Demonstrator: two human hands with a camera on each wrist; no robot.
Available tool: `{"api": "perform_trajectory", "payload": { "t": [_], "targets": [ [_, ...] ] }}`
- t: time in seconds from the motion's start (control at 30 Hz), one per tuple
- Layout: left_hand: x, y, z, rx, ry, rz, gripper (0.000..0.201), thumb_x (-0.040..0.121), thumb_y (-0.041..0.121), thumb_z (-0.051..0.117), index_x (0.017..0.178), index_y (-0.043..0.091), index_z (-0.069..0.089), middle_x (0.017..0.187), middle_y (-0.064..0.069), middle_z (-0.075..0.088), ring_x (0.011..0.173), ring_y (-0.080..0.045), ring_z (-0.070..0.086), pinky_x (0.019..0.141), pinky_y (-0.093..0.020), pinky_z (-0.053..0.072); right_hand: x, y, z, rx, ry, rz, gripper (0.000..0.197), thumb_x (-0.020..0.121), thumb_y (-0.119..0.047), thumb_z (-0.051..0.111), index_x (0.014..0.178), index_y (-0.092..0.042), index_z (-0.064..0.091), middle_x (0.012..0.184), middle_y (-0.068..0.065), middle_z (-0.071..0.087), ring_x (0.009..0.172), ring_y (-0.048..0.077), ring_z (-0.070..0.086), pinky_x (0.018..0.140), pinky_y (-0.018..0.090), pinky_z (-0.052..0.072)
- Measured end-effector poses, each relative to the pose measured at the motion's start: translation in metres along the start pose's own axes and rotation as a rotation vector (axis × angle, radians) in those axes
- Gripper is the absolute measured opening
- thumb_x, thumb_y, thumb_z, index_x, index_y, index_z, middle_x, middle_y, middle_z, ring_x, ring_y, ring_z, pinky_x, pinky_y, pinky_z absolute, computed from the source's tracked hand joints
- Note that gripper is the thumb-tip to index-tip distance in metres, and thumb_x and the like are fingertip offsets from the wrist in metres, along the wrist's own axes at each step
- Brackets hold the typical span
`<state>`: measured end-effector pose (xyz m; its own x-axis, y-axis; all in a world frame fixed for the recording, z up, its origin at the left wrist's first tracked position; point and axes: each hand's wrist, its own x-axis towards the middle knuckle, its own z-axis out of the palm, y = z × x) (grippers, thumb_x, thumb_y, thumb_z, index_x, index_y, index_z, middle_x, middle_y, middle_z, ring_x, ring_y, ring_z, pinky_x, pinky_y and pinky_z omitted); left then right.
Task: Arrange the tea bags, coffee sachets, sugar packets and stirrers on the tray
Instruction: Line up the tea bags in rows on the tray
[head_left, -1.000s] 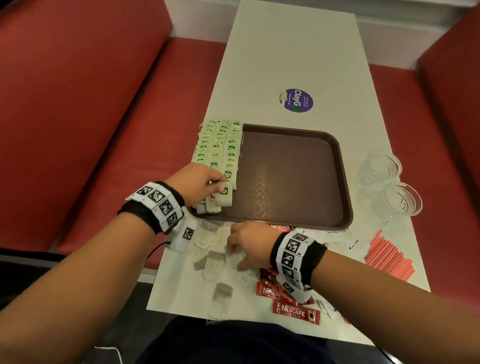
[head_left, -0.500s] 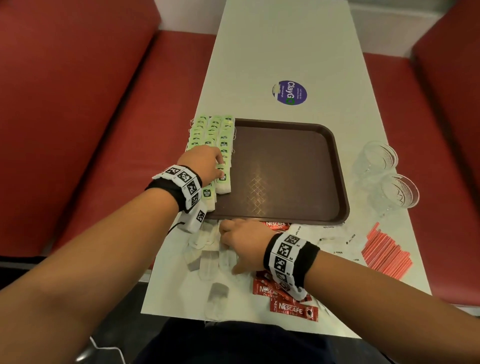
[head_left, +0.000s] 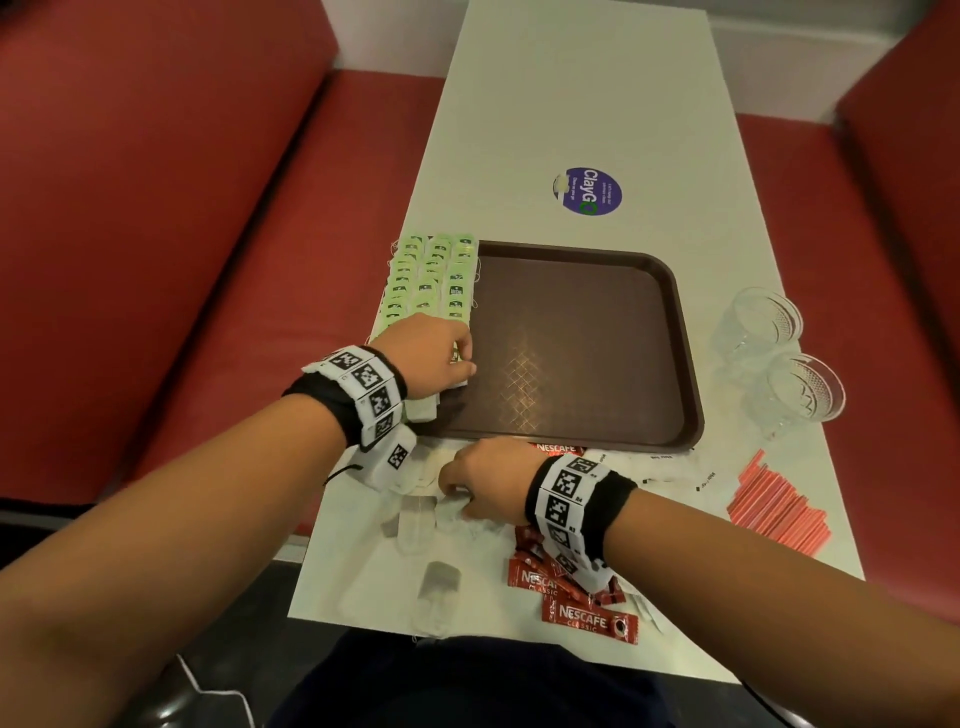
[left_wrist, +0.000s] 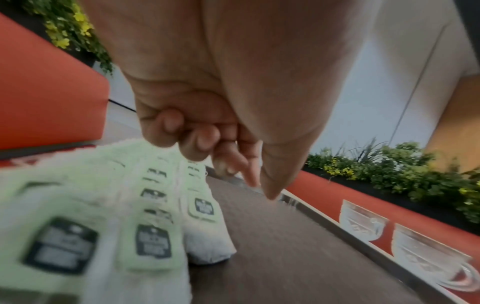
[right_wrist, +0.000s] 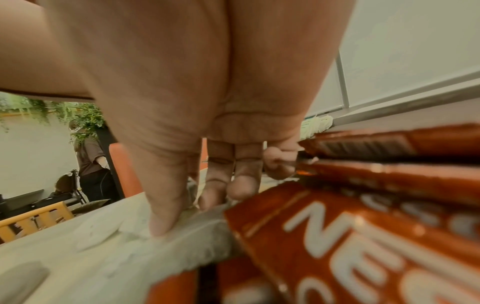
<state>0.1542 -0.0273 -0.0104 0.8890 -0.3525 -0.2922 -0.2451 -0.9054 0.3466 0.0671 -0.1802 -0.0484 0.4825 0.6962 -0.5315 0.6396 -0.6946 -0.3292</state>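
Along the left edge of the head view, a red padded bench (head_left: 156, 234) is seen beside a long white table (head_left: 571, 93), and a matching red seat (head_left: 909, 260) fills the right edge. At centre left, rows of green-tagged tea bags (head_left: 431, 275) are laid along the left side of a brown tray (head_left: 582, 353), whose patterned floor is otherwise bare. The left hand (head_left: 421, 358) is rested over the nearest bags of those rows; in the left wrist view its fingers (left_wrist: 197, 144) are curled with nothing visibly held. Below the tray, at lower centre, loose tea bags (head_left: 415, 519) are scattered on the table, and the right hand (head_left: 483, 483) is laid on them with its thumb (right_wrist: 166, 209) and fingertips pressed on one bag; whether the bag is pinched cannot be told. Red coffee sachets (head_left: 587, 618) are piled just right of that hand, under the wrist. A purple round sticker (head_left: 589, 190) is stuck to the table beyond the tray. Two clear glass cups (head_left: 779, 358) are stood at the right of the tray, white sugar packets (head_left: 670, 467) lie below its near right corner, and red stirrers (head_left: 774, 509) are bunched at lower right. Green plants (left_wrist: 389, 164) are seen behind the seating in the left wrist view.
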Motion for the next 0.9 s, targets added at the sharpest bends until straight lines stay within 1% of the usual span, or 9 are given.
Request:
{"api": "perform_trajectory", "payload": {
  "t": [0.13, 0.23, 0.33, 0.4, 0.47, 0.53, 0.67, 0.8, 0.9],
  "targets": [
    [-0.042, -0.007, -0.013, 0.116, -0.098, 0.062, 0.011, 0.093, 0.032, 0.058, 0.092, 0.030, 0.068, 0.079, 0.013, 0.062, 0.071, -0.008, 0.053, 0.060, -0.026, 0.036, 0.001, -0.001, -0.006, -0.012, 0.013, 0.036, 0.032, 0.093, -0.039, 0.063, 0.116, -0.017, 0.065, 0.108, 0.008, 0.066, 0.098, 0.031, 0.062, 0.081, 0.039, 0.053],
    [-0.071, -0.017, -0.003, 0.215, -0.190, 0.066, 0.013, 0.089, 0.031, 0.060, 0.094, 0.031, 0.072, 0.080, 0.015, 0.064, 0.075, -0.008, 0.058, 0.064, -0.025, 0.040, 0.002, 0.000, -0.012, -0.002, 0.014, 0.076, 0.032, 0.096, -0.033, 0.060, 0.122, -0.014, 0.063, 0.113, 0.013, 0.067, 0.104, 0.033, 0.061, 0.083, 0.038, 0.049],
    [-0.092, -0.025, 0.016, 0.274, -0.246, 0.056, 0.019, 0.086, 0.040, 0.065, 0.103, 0.032, 0.069, 0.094, 0.014, 0.068, 0.088, -0.011, 0.063, 0.070, -0.026, 0.045, 0.001, 0.004, -0.014, 0.037, 0.068, 0.086, 0.029, 0.099, -0.021, 0.051, 0.127, -0.020, 0.060, 0.113, 0.012, 0.067, 0.103, 0.034, 0.062, 0.081, 0.035, 0.050],
    [-0.099, -0.029, 0.030, 0.318, -0.247, 0.030, 0.025, 0.084, 0.048, 0.067, 0.104, 0.034, 0.065, 0.098, 0.012, 0.068, 0.092, -0.015, 0.063, 0.071, -0.028, 0.046, -0.002, 0.003, -0.015, 0.062, 0.082, 0.094, 0.030, 0.101, -0.021, 0.046, 0.128, -0.023, 0.061, 0.112, 0.012, 0.067, 0.101, 0.033, 0.062, 0.076, 0.031, 0.045],
    [-0.104, -0.031, 0.040, 0.330, -0.250, 0.025, 0.026, 0.083, 0.051, 0.067, 0.101, 0.033, 0.062, 0.099, 0.011, 0.066, 0.091, -0.017, 0.062, 0.071, -0.030, 0.048, -0.005, 0.002, -0.018, 0.076, 0.079, 0.106, 0.028, 0.102, -0.024, 0.045, 0.124, -0.021, 0.062, 0.111, 0.013, 0.066, 0.100, 0.034, 0.062, 0.076, 0.032, 0.045],
    [-0.106, -0.032, 0.045, 0.322, -0.240, 0.079, 0.022, 0.084, 0.046, 0.067, 0.100, 0.032, 0.061, 0.102, 0.011, 0.062, 0.093, -0.018, 0.061, 0.072, -0.031, 0.049, -0.006, -0.001, -0.020, 0.075, 0.078, 0.124, 0.024, 0.102, -0.026, 0.046, 0.118, -0.016, 0.061, 0.108, 0.014, 0.066, 0.097, 0.034, 0.061, 0.075, 0.033, 0.045],
    [-0.110, -0.026, 0.049, 0.211, -0.306, 0.237, 0.031, 0.082, 0.034, 0.068, 0.112, 0.030, 0.061, 0.110, 0.010, 0.055, 0.098, -0.014, 0.057, 0.073, -0.027, 0.043, -0.009, -0.002, -0.019, 0.121, 0.094, 0.172, 0.015, 0.101, -0.030, 0.049, 0.102, -0.015, 0.051, 0.095, 0.011, 0.059, 0.087, 0.032, 0.056, 0.068, 0.033, 0.038],
    [-0.115, -0.019, 0.059, 0.187, -0.344, 0.279, 0.043, 0.075, 0.049, 0.076, 0.110, 0.029, 0.059, 0.110, 0.009, 0.050, 0.094, -0.014, 0.054, 0.079, -0.031, 0.048, -0.015, -0.001, -0.022, 0.125, 0.128, 0.183, 0.020, 0.099, -0.032, 0.052, 0.091, -0.016, 0.044, 0.078, 0.002, 0.048, 0.079, 0.028, 0.050, 0.066, 0.031, 0.036],
    [-0.115, -0.014, 0.064, 0.241, -0.338, 0.292, 0.049, 0.077, 0.054, 0.075, 0.113, 0.024, 0.060, 0.111, 0.006, 0.050, 0.097, -0.015, 0.052, 0.079, -0.029, 0.045, -0.016, 0.002, -0.024, 0.149, 0.154, 0.195, 0.022, 0.097, -0.031, 0.054, 0.084, -0.020, 0.039, 0.073, -0.002, 0.043, 0.076, 0.028, 0.049, 0.065, 0.032, 0.037]
  ]
}}
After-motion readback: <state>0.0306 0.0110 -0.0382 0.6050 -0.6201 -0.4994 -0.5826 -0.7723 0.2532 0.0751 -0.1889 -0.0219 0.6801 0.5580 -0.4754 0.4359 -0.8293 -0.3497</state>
